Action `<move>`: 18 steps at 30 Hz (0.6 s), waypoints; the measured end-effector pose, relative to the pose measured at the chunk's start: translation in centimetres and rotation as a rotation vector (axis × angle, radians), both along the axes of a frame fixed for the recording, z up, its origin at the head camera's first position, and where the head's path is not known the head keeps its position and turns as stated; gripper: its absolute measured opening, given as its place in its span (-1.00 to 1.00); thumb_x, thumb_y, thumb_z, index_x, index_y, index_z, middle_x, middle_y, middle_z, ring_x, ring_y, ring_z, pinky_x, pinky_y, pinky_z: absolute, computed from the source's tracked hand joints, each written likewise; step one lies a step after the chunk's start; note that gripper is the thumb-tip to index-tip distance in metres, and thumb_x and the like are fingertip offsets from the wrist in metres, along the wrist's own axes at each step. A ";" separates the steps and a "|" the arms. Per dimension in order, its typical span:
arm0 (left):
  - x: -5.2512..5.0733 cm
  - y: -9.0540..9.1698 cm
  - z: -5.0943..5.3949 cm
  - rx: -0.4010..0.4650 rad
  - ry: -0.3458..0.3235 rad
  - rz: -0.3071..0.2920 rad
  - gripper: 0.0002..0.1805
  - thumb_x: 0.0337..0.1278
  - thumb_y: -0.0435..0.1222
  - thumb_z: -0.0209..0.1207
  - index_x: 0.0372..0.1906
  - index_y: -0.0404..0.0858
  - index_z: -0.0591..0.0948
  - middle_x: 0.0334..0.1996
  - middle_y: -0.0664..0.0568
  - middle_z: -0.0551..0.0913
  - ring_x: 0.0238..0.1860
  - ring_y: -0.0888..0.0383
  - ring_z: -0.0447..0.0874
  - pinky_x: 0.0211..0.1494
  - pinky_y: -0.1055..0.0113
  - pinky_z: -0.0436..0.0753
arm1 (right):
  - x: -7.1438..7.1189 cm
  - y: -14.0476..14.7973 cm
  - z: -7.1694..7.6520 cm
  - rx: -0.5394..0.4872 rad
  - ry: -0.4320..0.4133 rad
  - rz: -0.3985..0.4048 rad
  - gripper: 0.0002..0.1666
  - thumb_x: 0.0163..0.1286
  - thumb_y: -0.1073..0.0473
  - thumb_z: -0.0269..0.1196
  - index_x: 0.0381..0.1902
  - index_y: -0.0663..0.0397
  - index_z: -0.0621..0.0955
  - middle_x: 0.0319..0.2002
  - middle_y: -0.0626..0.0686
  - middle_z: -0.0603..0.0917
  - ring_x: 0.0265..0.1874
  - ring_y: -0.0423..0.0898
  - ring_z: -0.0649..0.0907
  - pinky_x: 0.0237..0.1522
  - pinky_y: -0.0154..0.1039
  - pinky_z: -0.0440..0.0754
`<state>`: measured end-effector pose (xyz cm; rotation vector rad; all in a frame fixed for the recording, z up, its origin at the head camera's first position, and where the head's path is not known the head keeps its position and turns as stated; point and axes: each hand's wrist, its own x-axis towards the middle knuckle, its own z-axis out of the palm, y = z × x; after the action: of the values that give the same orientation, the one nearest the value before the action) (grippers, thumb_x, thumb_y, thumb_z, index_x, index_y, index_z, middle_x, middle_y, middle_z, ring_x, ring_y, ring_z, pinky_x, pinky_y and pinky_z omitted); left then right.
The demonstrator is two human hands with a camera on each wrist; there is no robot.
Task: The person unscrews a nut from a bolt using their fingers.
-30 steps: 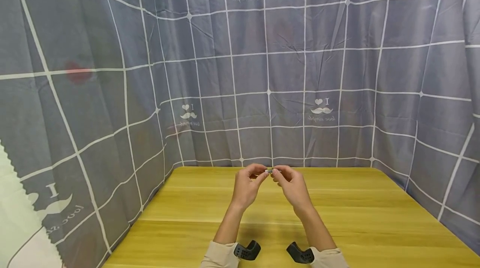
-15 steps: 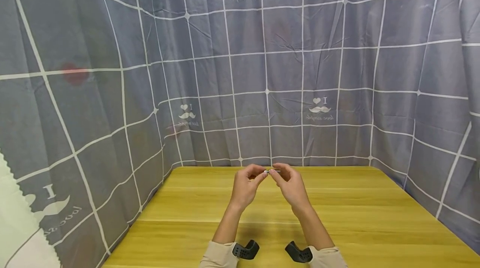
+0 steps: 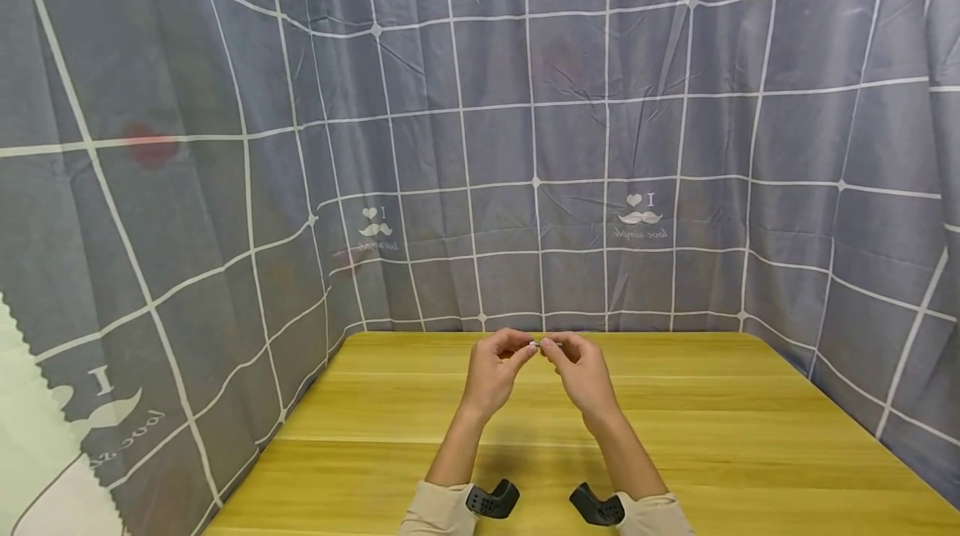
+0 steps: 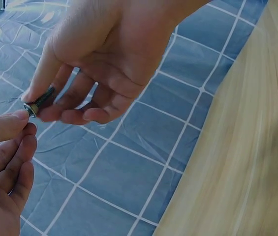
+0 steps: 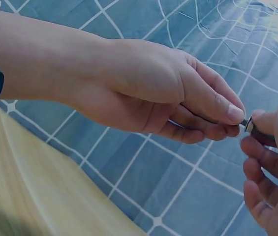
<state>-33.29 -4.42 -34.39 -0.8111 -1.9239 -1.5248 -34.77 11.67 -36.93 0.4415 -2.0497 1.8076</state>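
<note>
A small metal bolt [image 4: 45, 96] with a ring-like part [image 4: 30, 109], perhaps a nut or washer, is held between the two hands. In the head view the left hand [image 3: 491, 373] and right hand [image 3: 588, 376] meet fingertip to fingertip around the small piece [image 3: 535, 343], above the table's far edge. At the lower left of the left wrist view, the left hand [image 4: 3, 169] pinches the ring end. The right hand [image 4: 107, 54] holds the threaded shaft with thumb and fingers. In the right wrist view the left hand [image 5: 153, 88] and right hand [image 5: 276, 162] partly cover the bolt [image 5: 264, 137].
A yellow wood-grain table [image 3: 360, 411] lies under the forearms. Grey curtains [image 3: 570, 144] with white grid lines stand behind it and at both sides. Dark bands [image 3: 495, 500] sit at the beige sleeves. Pale cloth [image 3: 45, 436] hangs at the lower left.
The right fingers have shifted slightly around the small metal piece; its visible part beside the left fingertips looks smaller than a second ago. The left hand stays almost still.
</note>
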 end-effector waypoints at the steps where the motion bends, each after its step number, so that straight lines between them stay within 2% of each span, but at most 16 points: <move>1: 0.0 0.0 0.0 0.002 -0.001 0.000 -0.93 0.26 -0.55 0.32 -0.20 -0.51 0.73 -0.29 -0.23 0.75 -0.32 -0.09 0.68 -0.22 0.29 0.62 | 0.0 0.0 0.0 -0.006 -0.001 0.005 -0.76 0.56 0.16 0.28 0.03 0.22 0.69 -0.04 0.15 0.70 0.00 0.09 0.62 0.04 -0.04 0.54; 4: 0.0 0.0 0.0 0.006 0.000 0.000 -0.93 0.25 -0.55 0.32 -0.20 -0.51 0.73 -0.29 -0.24 0.75 -0.32 -0.09 0.67 -0.23 0.29 0.62 | 0.0 0.1 0.0 -0.016 0.013 0.032 -0.74 0.53 0.23 0.29 0.10 0.21 0.65 0.04 0.17 0.67 0.07 0.12 0.61 0.12 0.03 0.53; 7: 0.0 0.0 0.1 0.006 0.002 -0.002 -0.93 0.25 -0.55 0.32 -0.20 -0.51 0.73 -0.29 -0.24 0.75 -0.33 -0.10 0.67 -0.23 0.29 0.62 | -0.1 0.0 -0.1 -0.018 0.013 0.034 -0.65 0.54 0.17 0.29 0.18 0.20 0.60 0.09 0.20 0.65 0.10 0.18 0.60 0.15 0.11 0.54; 10: 0.0 -0.1 0.1 0.002 0.003 -0.003 -0.93 0.26 -0.55 0.32 -0.20 -0.51 0.73 -0.29 -0.24 0.75 -0.32 -0.10 0.68 -0.22 0.28 0.63 | -0.2 -0.1 -0.3 -0.014 0.000 0.020 -0.64 0.57 0.08 0.28 0.13 0.22 0.64 0.01 0.18 0.68 0.06 0.16 0.62 0.12 0.09 0.56; 13: 0.0 -0.1 0.0 0.003 -0.006 0.000 -0.93 0.27 -0.55 0.31 -0.20 -0.51 0.72 -0.29 -0.24 0.75 -0.31 -0.09 0.69 -0.21 0.29 0.63 | -0.3 -0.1 -0.3 -0.022 -0.006 0.024 -0.73 0.57 0.13 0.27 0.03 0.23 0.68 -0.05 0.15 0.70 0.03 0.12 0.63 0.13 0.08 0.53; 16: 0.0 -0.1 0.0 0.009 -0.015 0.001 -0.93 0.27 -0.55 0.31 -0.21 -0.52 0.72 -0.30 -0.24 0.75 -0.31 -0.08 0.68 -0.21 0.30 0.62 | -0.2 -0.1 -0.2 -0.032 0.001 0.037 -0.75 0.54 0.21 0.28 0.08 0.22 0.66 0.03 0.14 0.68 0.08 0.12 0.61 0.19 0.14 0.48; 18: 0.0 0.0 0.0 0.012 -0.015 0.000 -0.93 0.27 -0.55 0.31 -0.20 -0.52 0.72 -0.29 -0.24 0.75 -0.31 -0.08 0.68 -0.21 0.30 0.62 | -0.1 0.0 -0.2 -0.036 0.001 0.039 -0.70 0.53 0.21 0.30 0.14 0.20 0.63 0.09 0.15 0.65 0.12 0.14 0.59 0.21 0.18 0.46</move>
<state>-33.28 -4.47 -34.38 -0.7972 -1.9236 -1.5449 -34.91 11.63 -37.12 0.4749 -2.0180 1.8638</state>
